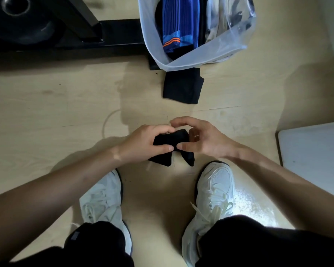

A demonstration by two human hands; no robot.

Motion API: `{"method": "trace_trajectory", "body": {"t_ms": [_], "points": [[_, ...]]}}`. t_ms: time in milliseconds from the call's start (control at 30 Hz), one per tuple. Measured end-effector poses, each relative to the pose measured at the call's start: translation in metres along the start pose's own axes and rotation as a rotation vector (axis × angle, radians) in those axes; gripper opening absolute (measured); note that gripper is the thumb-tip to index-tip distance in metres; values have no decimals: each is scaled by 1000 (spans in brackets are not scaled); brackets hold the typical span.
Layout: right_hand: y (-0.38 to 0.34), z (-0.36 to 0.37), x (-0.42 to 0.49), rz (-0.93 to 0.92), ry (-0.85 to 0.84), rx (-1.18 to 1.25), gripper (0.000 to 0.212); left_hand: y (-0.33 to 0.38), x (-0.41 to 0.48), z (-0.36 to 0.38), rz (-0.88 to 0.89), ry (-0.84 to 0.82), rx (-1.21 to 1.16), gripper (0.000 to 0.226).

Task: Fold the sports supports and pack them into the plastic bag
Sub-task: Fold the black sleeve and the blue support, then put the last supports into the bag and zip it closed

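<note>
A small black sports support (172,140) is held above the floor between both hands, its two ends hanging down. My left hand (143,143) grips its left part with fingers over the top and thumb underneath. My right hand (202,136) pinches its right edge with thumb and curled fingers. The clear plastic bag (183,61) stands open at the top centre, holding a blue support with an orange stripe (178,22) and dark items. Another folded black support (182,86) lies on the floor just in front of the bag.
My two white sneakers (212,191) rest on the pale wooden floor (56,105) below my hands. A black weight plate (19,18) and black equipment frame (112,35) fill the top left. A white surface (314,151) sits at the right.
</note>
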State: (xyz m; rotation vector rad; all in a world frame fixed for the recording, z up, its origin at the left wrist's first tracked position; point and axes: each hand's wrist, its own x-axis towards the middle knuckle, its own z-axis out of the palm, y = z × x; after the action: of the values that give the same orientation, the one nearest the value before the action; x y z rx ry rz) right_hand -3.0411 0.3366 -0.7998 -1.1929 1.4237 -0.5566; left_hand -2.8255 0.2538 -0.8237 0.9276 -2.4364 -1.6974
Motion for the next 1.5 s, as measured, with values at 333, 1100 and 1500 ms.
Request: {"method": "trace_trajectory", "body": {"t_ms": [333, 1100, 1500], "points": [[13, -12, 7, 178, -100, -496, 19, -21, -8, -40, -105, 57, -70, 5], [28, -6, 2, 186, 478, 290, 4, -28, -15, -49, -450, 369, -443, 12], [-16, 31, -4, 102, 358, 579, 15, 23, -11, -11, -351, 338, -451, 4]]}}
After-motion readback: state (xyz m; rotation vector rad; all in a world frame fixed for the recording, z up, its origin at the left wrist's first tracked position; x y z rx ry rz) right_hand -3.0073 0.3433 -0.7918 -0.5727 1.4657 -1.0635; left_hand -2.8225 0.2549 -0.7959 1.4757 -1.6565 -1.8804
